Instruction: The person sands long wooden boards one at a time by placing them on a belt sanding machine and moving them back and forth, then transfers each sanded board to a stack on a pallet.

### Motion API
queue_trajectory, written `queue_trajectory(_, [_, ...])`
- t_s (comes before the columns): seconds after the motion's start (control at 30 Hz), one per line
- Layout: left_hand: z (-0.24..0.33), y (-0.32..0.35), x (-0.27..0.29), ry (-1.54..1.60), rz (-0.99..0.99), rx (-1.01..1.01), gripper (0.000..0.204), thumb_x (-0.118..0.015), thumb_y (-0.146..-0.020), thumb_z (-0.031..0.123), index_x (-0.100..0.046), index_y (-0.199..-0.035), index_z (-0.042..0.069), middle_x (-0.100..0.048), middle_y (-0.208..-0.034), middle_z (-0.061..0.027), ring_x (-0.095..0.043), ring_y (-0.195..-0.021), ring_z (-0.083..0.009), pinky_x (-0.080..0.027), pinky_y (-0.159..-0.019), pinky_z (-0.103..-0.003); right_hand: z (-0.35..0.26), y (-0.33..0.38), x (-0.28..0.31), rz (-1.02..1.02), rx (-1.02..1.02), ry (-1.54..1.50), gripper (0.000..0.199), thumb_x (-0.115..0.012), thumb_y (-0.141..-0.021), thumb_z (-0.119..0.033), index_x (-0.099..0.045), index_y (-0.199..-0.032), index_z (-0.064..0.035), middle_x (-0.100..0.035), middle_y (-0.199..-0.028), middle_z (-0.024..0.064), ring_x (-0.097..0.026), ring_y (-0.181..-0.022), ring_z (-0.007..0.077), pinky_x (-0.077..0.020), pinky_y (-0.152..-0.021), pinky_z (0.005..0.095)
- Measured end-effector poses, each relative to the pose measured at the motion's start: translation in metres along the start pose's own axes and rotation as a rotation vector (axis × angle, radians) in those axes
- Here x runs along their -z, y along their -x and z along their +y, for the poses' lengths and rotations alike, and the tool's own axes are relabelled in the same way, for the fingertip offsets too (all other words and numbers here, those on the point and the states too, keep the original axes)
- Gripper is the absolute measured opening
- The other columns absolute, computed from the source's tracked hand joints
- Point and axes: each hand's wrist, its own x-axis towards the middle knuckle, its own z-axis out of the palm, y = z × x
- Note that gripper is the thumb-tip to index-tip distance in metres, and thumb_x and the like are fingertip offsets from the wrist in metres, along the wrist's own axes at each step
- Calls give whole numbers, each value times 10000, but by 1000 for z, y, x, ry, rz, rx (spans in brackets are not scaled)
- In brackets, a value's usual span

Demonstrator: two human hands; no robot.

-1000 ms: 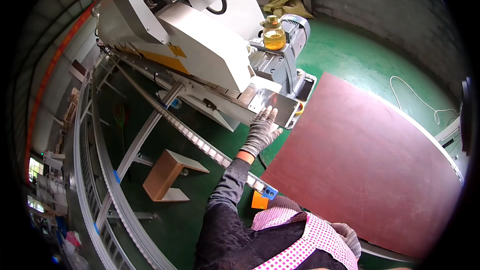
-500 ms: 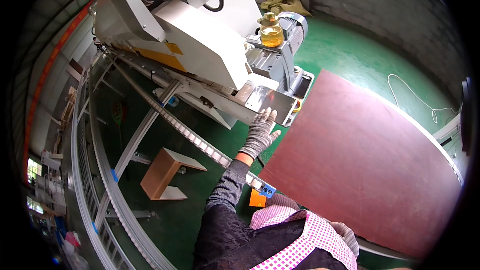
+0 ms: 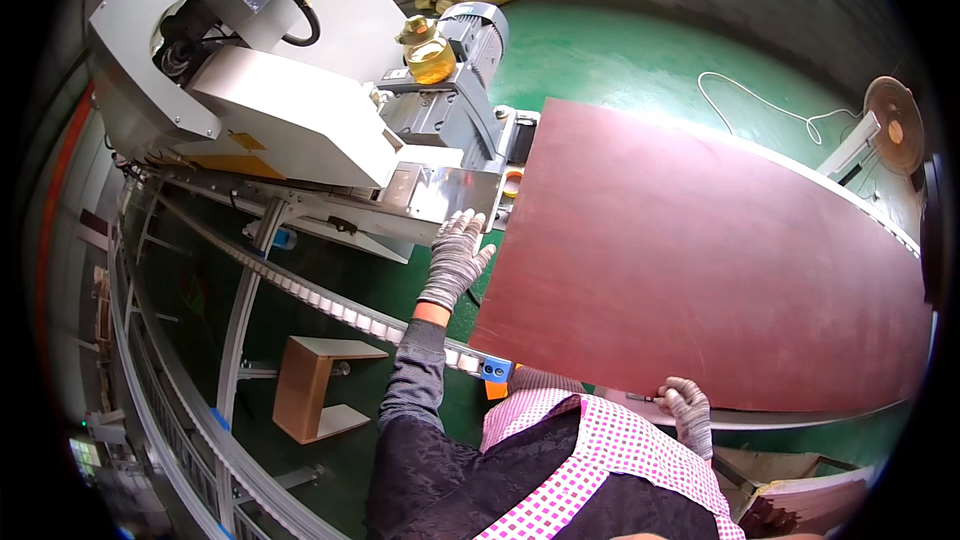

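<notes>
My left hand, in a grey striped knit glove, lies with its fingers stretched out over the shiny metal plate at the near end of the machine. It holds nothing. A large reddish-brown board lies flat to the right of that plate. At the board's near edge is my right hand, gloved alike, with its fingers curled in. A small dark piece shows by its fingertips; what the hand grips, if anything, I cannot make out.
The white-grey machine carries a motor and a jar of yellow liquid. A roller track ends in a blue cap before me. A bent brown panel stands on the floor at left. A fan is far right.
The view has swung right, so the machine and board sit further left. My right hand has come up to the board's near edge from beside my apron. My left hand stays at the metal plate.
</notes>
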Motion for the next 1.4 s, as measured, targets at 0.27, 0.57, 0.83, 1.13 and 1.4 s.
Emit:
queue_trajectory(0.27, [18,-8,13,-114,-204,-35,609,-681,-826,395,-536,-1326,79,-484,-1402,-147,-427,-1321,-297,-311,-1121,-417,-4,-14,4,139,-93,-70,223,-573,-950,-146,-587,-1135,-22,-675,-853,90,-659,-650,154,-558,-622,287])
queue_trajectory(0.57, [24,-6,13,-69,-126,-63,656,-701,-808,370,-506,-1359,72,-479,-1412,-156,-424,-1326,-316,-300,-1131,-412,-1,-22,7,197,-128,-85,164,-538,-954,-140,-625,-1042,-33,-668,-721,98,-636,-514,178,-546,-501,299])
queue_trajectory(0.83, [-22,-52,16,-216,-7,40,950,-741,-729,497,-328,-1471,71,-352,-1495,-187,-306,-1398,-354,-214,-1161,-460,0,-26,0,182,-115,-68,184,-576,-938,-172,-632,-1027,-22,-664,-724,101,-640,-542,182,-553,-522,295])
queue_trajectory(1.13, [-74,-117,-16,-105,35,-271,747,-725,-762,389,-477,-1322,-38,-546,-1273,-270,-507,-1191,-416,-390,-1036,-452,-17,-18,2,94,-155,23,296,-557,-962,-241,-627,-1097,14,-689,-859,86,-668,-678,147,-547,-631,275])
queue_trajectory(1.4, [-33,-145,-40,71,-213,-208,654,-862,-679,256,-575,-1207,0,-657,-1003,-169,-626,-871,-292,-525,-829,-406,3,-22,-1,56,-162,-52,263,-541,-959,-249,-611,-1126,-58,-683,-875,54,-664,-708,120,-554,-632,281])
